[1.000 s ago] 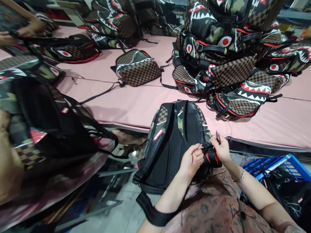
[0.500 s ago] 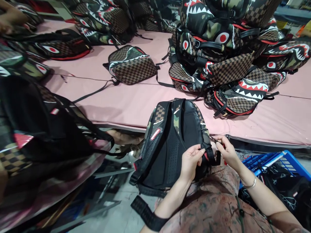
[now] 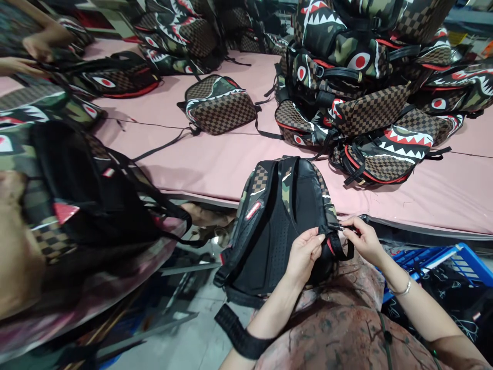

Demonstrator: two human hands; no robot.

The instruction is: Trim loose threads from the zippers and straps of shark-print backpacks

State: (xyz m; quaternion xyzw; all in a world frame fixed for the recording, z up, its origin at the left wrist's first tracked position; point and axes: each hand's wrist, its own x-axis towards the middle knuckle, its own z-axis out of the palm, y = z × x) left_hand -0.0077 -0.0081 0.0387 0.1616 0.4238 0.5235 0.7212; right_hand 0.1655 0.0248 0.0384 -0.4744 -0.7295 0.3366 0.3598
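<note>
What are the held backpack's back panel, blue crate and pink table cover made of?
Back panel: black, matte, probably padded mesh fabric, given its dotted texture. Blue crate: likely rigid, slightly glossy plastic, from its slotted side. Pink table cover: smooth; its soft sheen suggests vinyl sheet, though coated cloth is possible.

Below the left hand [image 3: 306,254] and the right hand [image 3: 362,237], the person wears a brownish-pink garment [image 3: 339,334] printed with dark branch-like lines and spots, carrying a thin dark cord [image 3: 383,322] with a round bead [image 3: 387,336], and a silvery bracelet [image 3: 408,285] behind the right hand.
</note>
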